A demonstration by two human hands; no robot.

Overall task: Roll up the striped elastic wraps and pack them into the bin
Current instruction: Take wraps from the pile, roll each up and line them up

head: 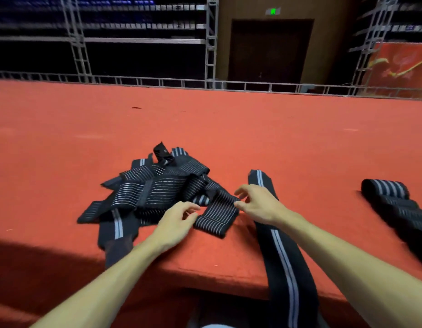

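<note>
item: striped wrap end [217,215], flat on the red surface [228,129] at the near right edge of the tangled pile [153,188]. its long axis runs up and left into the pile. my left hand [179,218], fingers loosely curled and empty, sits at its left edge; my right hand [257,202], fingers spread and empty, at its right corner. both about equally near. rolled wraps [394,204] far right. bin: not seen.
</note>
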